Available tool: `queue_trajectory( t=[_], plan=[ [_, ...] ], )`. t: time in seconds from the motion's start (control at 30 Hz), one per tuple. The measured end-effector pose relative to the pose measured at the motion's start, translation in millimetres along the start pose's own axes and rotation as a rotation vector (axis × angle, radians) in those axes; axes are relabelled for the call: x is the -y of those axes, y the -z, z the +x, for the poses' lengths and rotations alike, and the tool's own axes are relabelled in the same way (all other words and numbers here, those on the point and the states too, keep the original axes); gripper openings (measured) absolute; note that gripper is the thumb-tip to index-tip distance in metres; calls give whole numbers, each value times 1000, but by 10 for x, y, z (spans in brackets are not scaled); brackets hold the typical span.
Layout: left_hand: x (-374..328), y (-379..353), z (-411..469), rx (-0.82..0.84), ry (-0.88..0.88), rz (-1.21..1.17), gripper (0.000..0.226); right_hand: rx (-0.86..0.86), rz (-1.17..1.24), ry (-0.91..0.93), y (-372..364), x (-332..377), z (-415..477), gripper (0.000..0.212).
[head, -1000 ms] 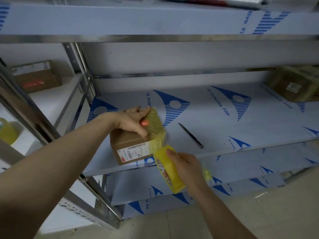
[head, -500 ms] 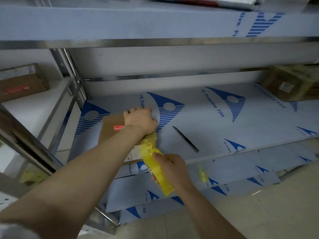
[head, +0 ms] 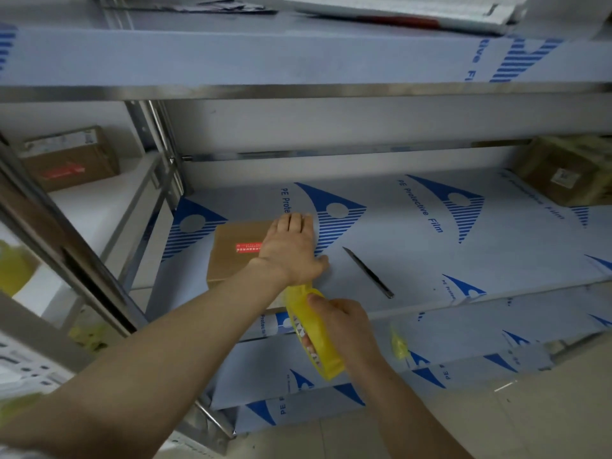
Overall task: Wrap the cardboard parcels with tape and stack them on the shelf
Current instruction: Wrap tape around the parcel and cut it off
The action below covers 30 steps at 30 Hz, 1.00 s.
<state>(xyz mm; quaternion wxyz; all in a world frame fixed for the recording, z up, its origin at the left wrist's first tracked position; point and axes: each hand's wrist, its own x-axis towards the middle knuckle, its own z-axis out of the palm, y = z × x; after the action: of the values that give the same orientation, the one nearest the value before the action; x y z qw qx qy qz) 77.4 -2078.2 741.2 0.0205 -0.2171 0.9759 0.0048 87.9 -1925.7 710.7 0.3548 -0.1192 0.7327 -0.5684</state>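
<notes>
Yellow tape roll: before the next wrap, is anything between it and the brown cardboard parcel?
Nothing visible. The right hand holds the yellow tape roll near the brown cardboard parcel under the left hand; the slim dark knife lies aside.

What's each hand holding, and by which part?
The right hand grips the yellow tape roll, thumb on its outer face, fingers in its core. The left hand holds nothing; it presses flat on the cardboard parcel.
</notes>
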Motion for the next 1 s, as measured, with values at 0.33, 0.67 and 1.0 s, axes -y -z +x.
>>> queue_trajectory(
  t=[0.33, 0.67, 1.0],
  plan=[
    [77, 92, 383, -143, 175, -54, 54, -43, 14, 18, -41, -17, -22, 56],
    [268, 96, 564, -302, 378, -797, 52, -40, -23, 33, -47, -33, 4, 45],
    [768, 341, -149, 227, -18, -380, 91, -14, 11, -25, -45, -56, -6, 46]
  ],
)
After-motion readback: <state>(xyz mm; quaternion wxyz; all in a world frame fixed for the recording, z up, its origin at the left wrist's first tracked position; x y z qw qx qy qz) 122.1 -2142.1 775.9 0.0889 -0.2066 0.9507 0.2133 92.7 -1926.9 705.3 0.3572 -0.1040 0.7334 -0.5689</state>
